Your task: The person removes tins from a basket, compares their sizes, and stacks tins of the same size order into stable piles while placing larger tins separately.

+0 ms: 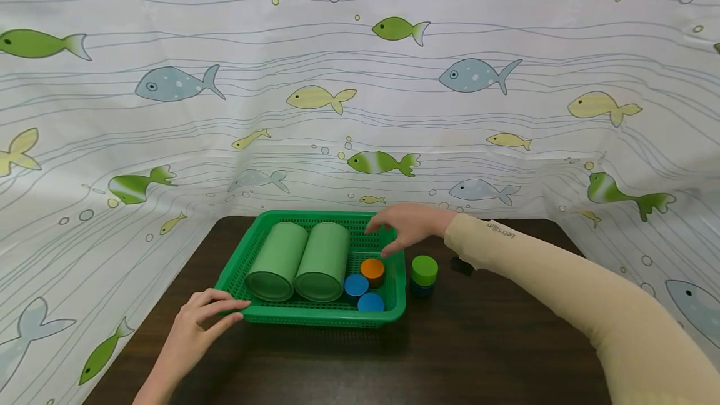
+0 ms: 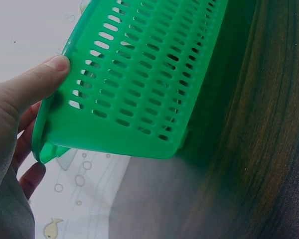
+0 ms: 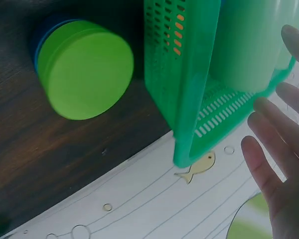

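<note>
A green perforated basket [image 1: 320, 315] stands on the dark table. My left hand [image 1: 194, 324] pinches its rim at the front left corner, thumb [image 2: 45, 79] on the outer wall and fingers behind the rim. My right hand [image 1: 413, 225] hangs over the basket's back right corner, fingers spread and nothing between them. Inside the basket, two pale green cylinders [image 1: 279, 255] [image 1: 325, 256] lie side by side on the left. To their right are an orange-topped piece [image 1: 372, 269] and two blue-topped pieces [image 1: 357, 284] [image 1: 371, 302].
Just right of the basket, a lime green round piece [image 1: 424, 269] sits on top of a dark blue one [image 1: 422, 289]. A small black object [image 1: 462, 266] lies near the right sleeve. White fish-patterned sheeting [image 1: 360, 130] encloses the back and sides of the wood-grain table [image 1: 484, 342].
</note>
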A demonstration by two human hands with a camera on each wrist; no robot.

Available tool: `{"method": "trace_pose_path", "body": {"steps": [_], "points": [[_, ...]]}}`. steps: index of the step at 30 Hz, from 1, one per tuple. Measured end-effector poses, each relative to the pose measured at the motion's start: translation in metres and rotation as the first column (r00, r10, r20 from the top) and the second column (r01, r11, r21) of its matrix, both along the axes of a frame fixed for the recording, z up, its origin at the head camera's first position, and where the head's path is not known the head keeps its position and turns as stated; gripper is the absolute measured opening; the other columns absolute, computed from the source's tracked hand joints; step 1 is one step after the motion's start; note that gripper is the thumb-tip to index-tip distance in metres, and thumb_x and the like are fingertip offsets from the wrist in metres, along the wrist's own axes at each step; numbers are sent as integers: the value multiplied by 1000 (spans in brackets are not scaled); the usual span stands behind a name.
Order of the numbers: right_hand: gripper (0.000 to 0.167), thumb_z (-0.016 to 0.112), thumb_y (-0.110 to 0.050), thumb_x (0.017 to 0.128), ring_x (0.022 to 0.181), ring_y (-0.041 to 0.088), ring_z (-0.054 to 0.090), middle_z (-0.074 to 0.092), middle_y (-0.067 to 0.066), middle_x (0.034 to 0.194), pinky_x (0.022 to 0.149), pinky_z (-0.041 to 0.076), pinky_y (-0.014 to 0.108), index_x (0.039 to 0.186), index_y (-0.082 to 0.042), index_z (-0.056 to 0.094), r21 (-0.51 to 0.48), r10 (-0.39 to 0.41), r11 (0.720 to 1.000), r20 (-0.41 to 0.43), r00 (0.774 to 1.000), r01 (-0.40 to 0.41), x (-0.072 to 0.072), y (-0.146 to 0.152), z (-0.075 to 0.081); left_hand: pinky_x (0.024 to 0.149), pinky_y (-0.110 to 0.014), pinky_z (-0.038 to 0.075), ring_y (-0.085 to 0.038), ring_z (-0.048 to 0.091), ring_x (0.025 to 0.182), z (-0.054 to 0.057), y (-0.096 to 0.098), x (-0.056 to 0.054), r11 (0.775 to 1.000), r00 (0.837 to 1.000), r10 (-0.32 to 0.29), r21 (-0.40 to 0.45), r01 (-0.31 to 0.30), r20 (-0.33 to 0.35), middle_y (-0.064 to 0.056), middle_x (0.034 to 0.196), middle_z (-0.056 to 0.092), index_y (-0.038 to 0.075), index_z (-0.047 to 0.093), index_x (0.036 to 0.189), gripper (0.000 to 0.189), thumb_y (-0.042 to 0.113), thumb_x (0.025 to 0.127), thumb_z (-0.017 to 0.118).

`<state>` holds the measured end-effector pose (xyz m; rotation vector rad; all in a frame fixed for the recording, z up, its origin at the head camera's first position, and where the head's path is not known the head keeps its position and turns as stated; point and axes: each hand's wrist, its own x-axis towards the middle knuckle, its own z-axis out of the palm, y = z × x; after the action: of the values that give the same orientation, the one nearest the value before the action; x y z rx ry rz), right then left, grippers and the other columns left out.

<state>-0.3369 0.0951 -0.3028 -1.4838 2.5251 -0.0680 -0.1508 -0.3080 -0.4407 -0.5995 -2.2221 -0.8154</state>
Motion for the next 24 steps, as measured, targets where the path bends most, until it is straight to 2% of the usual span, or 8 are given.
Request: {"method": "trace_pose_path", "body": {"steps": [7, 15, 24], "points": [[56, 72, -38, 91, 125, 23, 57, 58, 3, 140, 106, 46, 40, 140, -18, 55, 94, 32, 995, 16, 999, -33, 2, -27, -6, 80, -14, 34, 3, 47, 96, 1, 1, 0, 1000, 1000, 6, -5, -6, 3, 11, 96, 64, 21, 80, 98, 46, -4, 61, 85], [62, 76, -33, 88, 139, 20, 46, 51, -1, 148, 113, 40, 38, 143, -21, 52, 206, -92, 976, 94, 991, 71, -3, -49, -22, 80, -15, 35, 3, 47, 96, 2, 2, 3, 1000, 1000, 6, -21, -6, 15, 11, 96, 64, 20, 79, 100, 45, -5, 63, 85], [56, 81, -26, 84, 135, 20, 49, 55, -4, 143, 105, 47, 39, 136, -26, 60, 296, -201, 943, 132, 971, 155, -6, -69, -32, 82, -14, 34, 3, 47, 97, 2, 1, 1, 1000, 1000, 7, -10, -7, 17, 11, 96, 64, 21, 79, 99, 46, -5, 62, 85]]}}
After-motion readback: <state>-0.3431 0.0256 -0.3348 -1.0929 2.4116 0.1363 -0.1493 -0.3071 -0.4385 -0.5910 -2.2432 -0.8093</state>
